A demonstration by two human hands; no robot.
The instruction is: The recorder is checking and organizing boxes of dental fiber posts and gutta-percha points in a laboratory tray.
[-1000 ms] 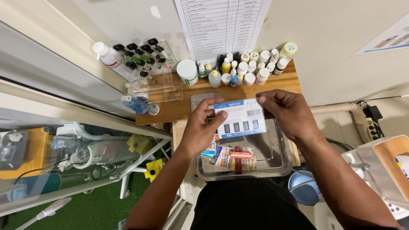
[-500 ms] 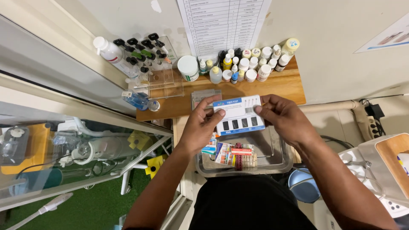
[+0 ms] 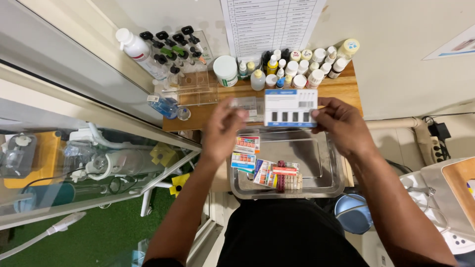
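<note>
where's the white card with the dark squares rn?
Head view, centre: the white card is held by the right hand above the metal tray, before the bottles.

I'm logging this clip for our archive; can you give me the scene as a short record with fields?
Setting: wooden shelf against a wall
Right hand: holds a white and blue card by its right edge
Left hand: blurred, beside the card's left edge; contact unclear
Below hands: clear tray with small colourful cards
On shelf: dropper bottles, white jar
</note>
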